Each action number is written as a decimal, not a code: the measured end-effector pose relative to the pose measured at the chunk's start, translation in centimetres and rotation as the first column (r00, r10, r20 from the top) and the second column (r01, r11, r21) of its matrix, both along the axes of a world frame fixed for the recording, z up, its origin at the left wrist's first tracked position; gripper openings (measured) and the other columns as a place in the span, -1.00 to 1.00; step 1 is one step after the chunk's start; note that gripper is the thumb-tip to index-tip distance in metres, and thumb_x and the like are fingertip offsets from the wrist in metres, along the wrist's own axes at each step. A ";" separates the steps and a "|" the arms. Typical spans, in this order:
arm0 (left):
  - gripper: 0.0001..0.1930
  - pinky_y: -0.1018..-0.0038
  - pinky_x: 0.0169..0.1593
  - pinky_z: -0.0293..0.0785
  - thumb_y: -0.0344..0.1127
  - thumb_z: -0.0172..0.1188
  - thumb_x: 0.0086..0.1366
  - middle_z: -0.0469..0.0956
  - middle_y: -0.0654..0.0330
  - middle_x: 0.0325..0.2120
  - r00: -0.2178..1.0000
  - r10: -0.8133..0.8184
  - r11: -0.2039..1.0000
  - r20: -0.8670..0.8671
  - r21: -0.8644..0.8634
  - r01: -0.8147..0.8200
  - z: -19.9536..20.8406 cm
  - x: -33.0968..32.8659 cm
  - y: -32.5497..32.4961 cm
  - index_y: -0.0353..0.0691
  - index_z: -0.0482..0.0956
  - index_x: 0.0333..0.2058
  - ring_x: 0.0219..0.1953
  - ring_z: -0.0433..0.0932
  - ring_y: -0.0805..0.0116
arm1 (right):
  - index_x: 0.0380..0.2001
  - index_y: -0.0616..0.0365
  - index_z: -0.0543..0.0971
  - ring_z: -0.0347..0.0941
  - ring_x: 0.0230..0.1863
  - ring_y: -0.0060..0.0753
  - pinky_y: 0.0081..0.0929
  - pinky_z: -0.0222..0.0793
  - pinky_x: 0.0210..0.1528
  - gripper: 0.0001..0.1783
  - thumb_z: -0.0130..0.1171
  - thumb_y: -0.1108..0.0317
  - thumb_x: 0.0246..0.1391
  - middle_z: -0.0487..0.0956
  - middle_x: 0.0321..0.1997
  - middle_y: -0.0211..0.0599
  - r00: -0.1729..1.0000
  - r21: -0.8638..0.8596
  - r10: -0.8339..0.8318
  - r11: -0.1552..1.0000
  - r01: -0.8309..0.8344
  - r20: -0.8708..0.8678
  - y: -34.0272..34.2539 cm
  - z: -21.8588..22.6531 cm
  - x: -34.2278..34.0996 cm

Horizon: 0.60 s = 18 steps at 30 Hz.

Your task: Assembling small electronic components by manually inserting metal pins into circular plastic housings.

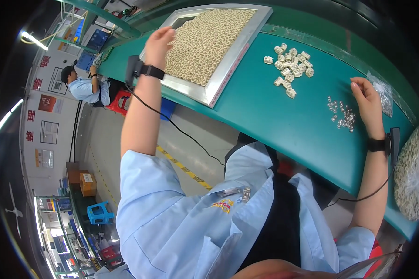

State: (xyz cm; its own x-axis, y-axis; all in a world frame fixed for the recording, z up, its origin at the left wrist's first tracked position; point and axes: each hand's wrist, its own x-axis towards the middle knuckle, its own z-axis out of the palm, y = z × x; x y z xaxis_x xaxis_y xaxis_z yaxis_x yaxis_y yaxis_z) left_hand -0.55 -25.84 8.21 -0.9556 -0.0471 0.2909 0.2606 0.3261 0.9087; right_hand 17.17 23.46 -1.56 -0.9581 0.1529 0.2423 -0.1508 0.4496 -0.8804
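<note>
My left hand (159, 45) is raised at the left side of a silver metal-framed tray (214, 88). Its fingers are curled together, and whatever they may hold is too small to make out. Many small beige ring-like parts (209, 42) fill most of that tray. Over the right part of the green bench my right hand (370, 104) has its fingers bent inward; I cannot see what is in them. Close beside it lies a scatter of small shiny metal pieces (342, 116). A loose pile of cream-coloured block-like parts (291, 65) sits between the tray and the right hand.
A clear plastic bag (381, 95) of small pieces lies behind my right hand. A larger bag of pale parts (409, 176) rests at the right end of the green bench (265, 118). Cables hang from both wrist straps. Another person (86, 88) sits farther along at the left.
</note>
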 end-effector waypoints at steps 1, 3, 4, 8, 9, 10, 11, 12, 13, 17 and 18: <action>-0.73 0.63 -0.37 0.35 -0.33 0.21 0.13 0.53 0.32 -0.36 0.997 0.065 0.997 0.029 0.033 -0.066 0.1 -1.2 -2.3 -0.18 0.50 -0.16 -0.33 0.47 0.58 | -0.20 0.22 0.48 0.20 -0.41 -0.82 -0.79 0.12 -0.36 -0.77 0.04 0.31 0.15 0.37 -0.46 -0.62 1.000 -0.021 -0.016 1.000 0.016 0.005 0.2 -0.3 -0.1; -0.71 0.61 -0.38 0.35 -0.32 0.22 0.11 0.53 0.33 -0.36 0.990 0.131 0.988 0.062 0.071 -0.135 0.3 -3.4 -6.0 -0.16 0.50 -0.16 -0.34 0.47 0.59 | -0.20 0.20 0.49 0.21 -0.40 -0.81 -0.79 0.12 -0.34 -0.77 0.03 0.28 0.15 0.38 -0.44 -0.62 0.998 -0.060 -0.053 0.997 0.054 0.015 0.7 -0.3 -0.3; -0.71 0.56 -0.35 0.38 -0.30 0.24 0.10 0.55 0.31 -0.37 0.963 0.262 0.965 0.070 0.007 -0.263 0.1 -4.1 -7.8 -0.17 0.52 -0.18 -0.34 0.48 0.56 | -0.20 0.20 0.49 0.21 -0.40 -0.81 -0.79 0.12 -0.34 -0.77 0.03 0.28 0.15 0.38 -0.44 -0.62 0.999 -0.055 -0.045 0.997 0.045 0.013 0.9 -0.4 -0.3; -0.71 0.49 -0.29 0.43 -0.27 0.27 0.04 0.58 0.24 -0.38 0.867 0.491 0.814 -0.088 -0.308 -0.492 -1.4 -7.0 -17.4 -0.20 0.57 -0.23 -0.34 0.52 0.45 | -0.21 0.14 0.50 0.21 -0.41 -0.80 -0.80 0.10 -0.35 -0.77 0.03 0.25 0.15 0.38 -0.44 -0.63 0.997 -0.130 -0.049 0.990 0.057 0.065 1.5 -0.8 -0.7; -0.70 0.48 -0.26 0.44 -0.26 0.29 0.02 0.59 0.21 -0.38 0.845 0.509 0.738 -0.164 -0.423 -0.526 -1.8 -7.8 -18.7 -0.20 0.58 -0.24 -0.33 0.54 0.42 | -0.21 0.12 0.51 0.21 -0.42 -0.80 -0.80 0.10 -0.36 -0.77 0.03 0.25 0.15 0.38 -0.45 -0.64 0.995 -0.140 -0.069 0.987 0.078 0.073 1.6 -0.9 -0.9; -0.70 0.48 -0.26 0.44 -0.26 0.29 0.02 0.59 0.21 -0.38 0.847 0.508 0.742 -0.155 -0.421 -0.522 -2.3 -8.2 -19.0 -0.20 0.58 -0.24 -0.33 0.54 0.42 | -0.21 0.10 0.51 0.21 -0.42 -0.81 -0.81 0.09 -0.36 -0.78 0.03 0.24 0.16 0.37 -0.45 -0.64 0.992 -0.143 -0.094 0.984 0.105 0.080 1.8 -1.0 -0.8; -0.70 0.47 -0.24 0.44 -0.27 0.29 0.01 0.59 0.19 -0.37 0.851 0.498 0.703 -0.165 -0.497 -0.508 -2.7 -8.4 -19.4 -0.21 0.59 -0.25 -0.33 0.54 0.39 | -0.21 0.09 0.52 0.21 -0.42 -0.81 -0.81 0.08 -0.37 -0.78 0.03 0.24 0.16 0.37 -0.46 -0.65 0.989 -0.146 -0.117 0.981 0.129 0.086 2.0 -1.1 -0.8; -0.71 0.47 -0.21 0.45 -0.27 0.29 0.01 0.59 0.17 -0.37 0.854 0.488 0.657 -0.178 -0.569 -0.494 -2.9 -8.5 -19.7 -0.21 0.59 -0.25 -0.32 0.55 0.37 | -0.21 0.09 0.52 0.21 -0.42 -0.81 -0.81 0.08 -0.37 -0.78 0.03 0.24 0.16 0.37 -0.46 -0.65 0.989 -0.142 -0.117 0.982 0.129 0.088 2.1 -1.1 -0.8; -0.71 0.46 -0.19 0.45 -0.27 0.29 0.00 0.60 0.14 -0.37 0.858 0.477 0.604 -0.191 -0.638 -0.478 -3.1 -8.6 -20.1 -0.21 0.60 -0.26 -0.32 0.56 0.34 | -0.21 0.08 0.52 0.21 -0.42 -0.81 -0.81 0.08 -0.37 -0.78 0.02 0.24 0.16 0.36 -0.46 -0.65 0.989 -0.132 -0.119 0.983 0.130 0.090 2.1 -1.0 -0.7; -0.70 0.46 -0.17 0.43 -0.24 0.25 0.05 0.60 0.17 -0.35 0.879 0.462 0.530 -0.117 -0.758 -0.380 -3.6 -9.5 -20.8 -0.18 0.58 -0.21 -0.30 0.55 0.36 | -0.22 0.08 0.52 0.20 -0.43 -0.81 -0.81 0.07 -0.40 -0.79 0.02 0.24 0.16 0.36 -0.48 -0.65 0.988 -0.114 -0.126 0.984 0.136 0.088 2.1 -1.1 -0.7; -0.70 0.46 -0.17 0.43 -0.24 0.25 0.05 0.60 0.17 -0.35 0.879 0.462 0.533 -0.115 -0.757 -0.379 -3.7 -9.6 -20.8 -0.18 0.58 -0.21 -0.30 0.55 0.36 | -0.23 0.09 0.52 0.19 -0.44 -0.82 -0.81 0.06 -0.41 -0.79 0.03 0.24 0.16 0.36 -0.48 -0.65 0.988 -0.116 -0.135 0.983 0.144 0.079 2.1 -1.1 -0.6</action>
State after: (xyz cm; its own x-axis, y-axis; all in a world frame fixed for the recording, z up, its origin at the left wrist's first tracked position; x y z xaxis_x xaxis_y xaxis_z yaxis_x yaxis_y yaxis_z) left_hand -10.20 -46.66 4.47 -0.9061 -0.2608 0.3330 -0.1568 0.9383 0.3082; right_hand 16.53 25.53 -2.67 -0.9392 0.3106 0.1466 -0.0300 0.3511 -0.9359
